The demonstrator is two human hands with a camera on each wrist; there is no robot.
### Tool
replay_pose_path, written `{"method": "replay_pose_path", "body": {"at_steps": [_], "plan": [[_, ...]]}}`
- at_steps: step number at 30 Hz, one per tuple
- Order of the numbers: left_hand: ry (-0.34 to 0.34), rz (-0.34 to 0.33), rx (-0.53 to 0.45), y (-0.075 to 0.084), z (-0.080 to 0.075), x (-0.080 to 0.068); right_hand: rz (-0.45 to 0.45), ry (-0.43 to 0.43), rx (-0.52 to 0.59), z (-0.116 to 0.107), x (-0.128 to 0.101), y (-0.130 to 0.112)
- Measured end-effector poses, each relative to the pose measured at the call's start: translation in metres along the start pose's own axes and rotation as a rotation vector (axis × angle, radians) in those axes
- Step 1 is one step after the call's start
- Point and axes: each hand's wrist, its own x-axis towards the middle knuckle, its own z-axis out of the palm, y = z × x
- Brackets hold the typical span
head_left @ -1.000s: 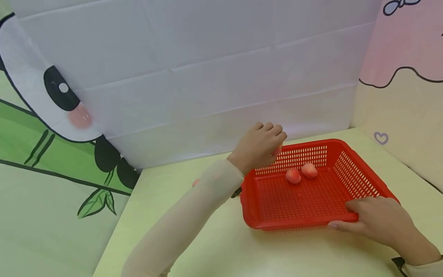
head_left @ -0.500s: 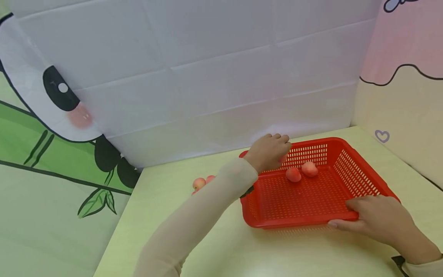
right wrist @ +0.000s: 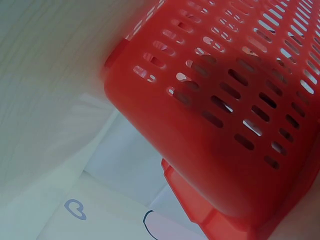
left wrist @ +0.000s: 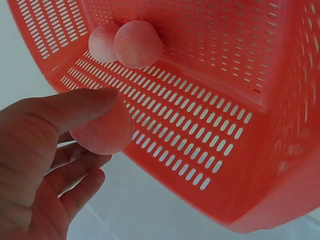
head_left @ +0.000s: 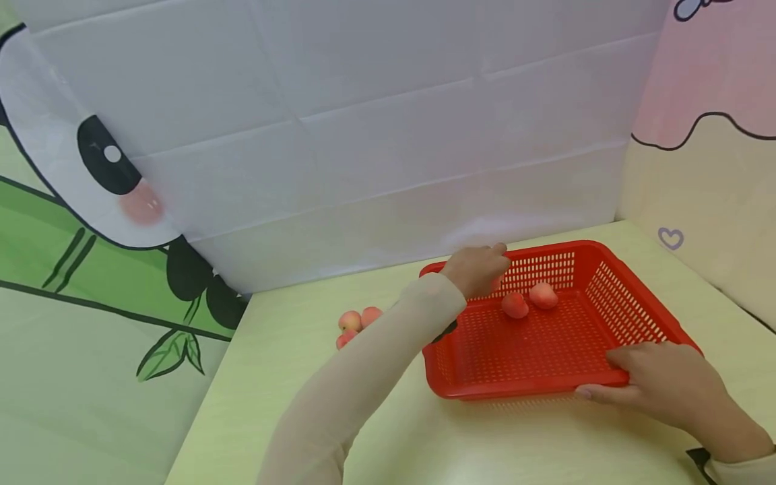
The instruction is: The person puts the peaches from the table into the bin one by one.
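My left hand (head_left: 475,271) is over the back left part of a red plastic basket (head_left: 515,391). In the left wrist view its thumb and fingers pinch a pink peach (left wrist: 104,131), close to the slotted basket wall. Two more peaches lie together on the basket floor, a redder peach (head_left: 514,306) and a paler peach (head_left: 543,296). At the near right corner, my right hand (head_left: 673,387) grips the basket rim, thumb outside and fingers over the edge. The right wrist view shows mostly the basket's outer wall (right wrist: 165,117).
Left of the basket, several peaches (head_left: 349,321) sit in a cluster on the pale table (head_left: 285,357), partly hidden by my left sleeve (head_left: 370,384). A white printed sheet (head_left: 364,148) stands behind the table, with a cream and pink panel (head_left: 703,195) on the right.
My left hand has moved right and lower toward the basket with its peach. The peach cluster on the table has come out from behind the sleeve. The right hand stays on the rim.
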Motion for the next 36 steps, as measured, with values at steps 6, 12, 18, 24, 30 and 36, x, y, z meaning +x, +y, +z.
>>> {"method": "replay_pose_path", "body": {"at_steps": [6,12,18,24,30,36], "plan": [[-0.033,-0.014,0.073,0.001,0.007,0.005,-0.005,0.009,0.001,0.002,-0.001,-0.001],[-0.061,-0.05,0.052,0.004,0.011,0.005,-0.013,0.03,-0.004,0.002,-0.002,-0.001],[-0.115,-0.076,0.004,0.006,0.015,0.005,-0.022,0.046,-0.003,0.003,-0.002,-0.001],[-0.154,-0.088,0.035,0.01,0.018,0.008,-0.023,0.055,-0.002,0.003,-0.002,0.0],[-0.174,-0.121,0.04,0.019,0.02,0.01,-0.02,0.051,-0.006,0.003,-0.003,0.001],[-0.191,-0.335,-0.573,0.022,0.021,0.008,-0.022,0.052,-0.005,0.002,-0.002,0.0]]}}
